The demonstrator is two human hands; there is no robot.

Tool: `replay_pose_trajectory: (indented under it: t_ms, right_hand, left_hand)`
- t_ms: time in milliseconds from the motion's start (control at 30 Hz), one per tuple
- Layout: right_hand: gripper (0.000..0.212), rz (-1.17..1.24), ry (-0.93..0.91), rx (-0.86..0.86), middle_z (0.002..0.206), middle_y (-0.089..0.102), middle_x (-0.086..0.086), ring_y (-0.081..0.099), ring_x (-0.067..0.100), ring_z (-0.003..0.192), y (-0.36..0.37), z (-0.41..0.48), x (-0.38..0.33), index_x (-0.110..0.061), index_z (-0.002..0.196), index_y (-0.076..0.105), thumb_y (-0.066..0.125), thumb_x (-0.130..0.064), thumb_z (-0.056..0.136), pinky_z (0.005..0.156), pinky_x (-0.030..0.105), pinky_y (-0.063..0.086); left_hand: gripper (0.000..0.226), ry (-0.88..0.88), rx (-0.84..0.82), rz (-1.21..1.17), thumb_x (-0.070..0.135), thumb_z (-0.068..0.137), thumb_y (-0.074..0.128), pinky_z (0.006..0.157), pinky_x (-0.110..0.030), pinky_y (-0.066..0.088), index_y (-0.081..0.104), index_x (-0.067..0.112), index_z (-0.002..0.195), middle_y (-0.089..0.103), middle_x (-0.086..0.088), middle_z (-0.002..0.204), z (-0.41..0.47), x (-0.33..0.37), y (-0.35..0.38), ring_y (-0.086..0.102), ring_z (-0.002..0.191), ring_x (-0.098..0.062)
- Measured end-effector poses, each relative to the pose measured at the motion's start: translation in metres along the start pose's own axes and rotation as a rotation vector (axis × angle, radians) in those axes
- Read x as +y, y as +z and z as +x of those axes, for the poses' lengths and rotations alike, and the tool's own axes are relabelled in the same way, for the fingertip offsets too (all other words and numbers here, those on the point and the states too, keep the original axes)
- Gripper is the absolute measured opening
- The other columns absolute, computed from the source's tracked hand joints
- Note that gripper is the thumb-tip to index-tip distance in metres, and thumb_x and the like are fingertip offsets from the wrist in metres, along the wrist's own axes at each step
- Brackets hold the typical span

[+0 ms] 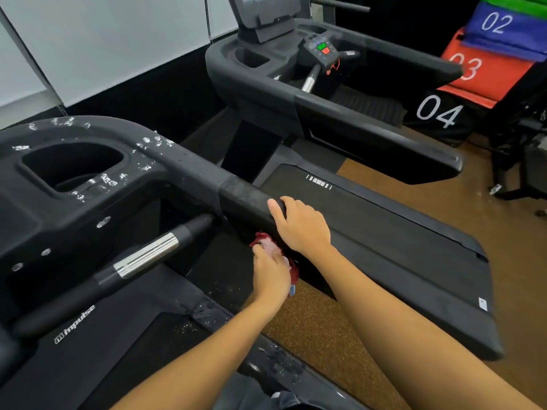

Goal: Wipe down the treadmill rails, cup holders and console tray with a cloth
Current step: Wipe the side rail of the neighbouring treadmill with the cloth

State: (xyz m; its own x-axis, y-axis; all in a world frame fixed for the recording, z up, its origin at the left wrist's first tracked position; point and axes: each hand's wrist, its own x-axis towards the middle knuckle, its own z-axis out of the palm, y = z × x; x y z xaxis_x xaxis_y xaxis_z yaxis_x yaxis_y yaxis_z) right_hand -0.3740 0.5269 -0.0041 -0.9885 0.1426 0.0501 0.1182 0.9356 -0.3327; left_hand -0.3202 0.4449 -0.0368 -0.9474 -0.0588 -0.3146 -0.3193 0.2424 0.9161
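The near treadmill's black right rail runs from the console toward me. My right hand grips the rail's end, fingers curled over its top. Just below it, my left hand holds a red cloth bunched against the rail's underside. The cup holder and the console surface around it carry white foam flecks. A chrome-banded inner handle sticks out under the console.
A second treadmill stands to the right across a strip of brown speckled floor. Coloured numbered pads are stacked at the far right, beside a dark chair base. White wall panels lie behind.
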Motion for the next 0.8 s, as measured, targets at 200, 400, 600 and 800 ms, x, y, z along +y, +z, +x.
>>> replay_pose_trajectory:
  t_ms: [200,400,600,800]
  right_hand:
    - [0.059,0.006,-0.005,0.004,0.118,0.062,0.009,0.058,0.029,0.105,-0.001,0.000,0.000,-0.015,0.126,0.051,0.021,-0.055,0.097,0.086,0.040,0.043]
    - [0.063,0.012,-0.001,-0.016,0.127,0.058,0.009,0.055,0.029,0.112,-0.002,0.000,0.000,-0.014,0.134,0.046,0.019,-0.057,0.096,0.090,0.041,0.041]
    - [0.067,-0.012,-0.002,-0.025,0.131,0.055,0.010,0.054,0.030,0.114,0.000,-0.001,0.000,-0.013,0.138,0.043,0.017,-0.058,0.096,0.092,0.042,0.040]
    - [0.066,-0.002,-0.014,-0.023,0.131,0.056,0.009,0.054,0.029,0.114,0.001,-0.001,0.002,-0.013,0.138,0.042,0.017,-0.058,0.096,0.092,0.041,0.041]
  left_hand:
    - [0.021,-0.033,-0.016,-0.031,0.023,0.100,0.036,0.071,-0.026,0.039,0.035,0.016,0.120,0.049,-0.001,0.104,-0.001,0.001,-0.005,0.050,0.090,-0.013]
    - [0.020,0.056,0.142,0.142,0.023,0.100,0.033,0.060,-0.028,0.038,0.037,0.009,0.114,0.054,-0.010,0.101,0.036,0.009,-0.039,0.052,0.081,-0.018]
    - [0.008,0.122,-0.029,0.308,0.023,0.097,0.038,0.064,-0.032,0.043,0.035,0.015,0.100,0.059,-0.007,0.097,-0.011,-0.006,0.005,0.058,0.081,-0.021]
    - [0.032,0.184,-0.216,0.401,0.024,0.095,0.045,0.077,-0.036,0.052,0.033,0.017,0.124,0.062,-0.008,0.109,-0.046,-0.011,0.028,0.063,0.097,-0.025]
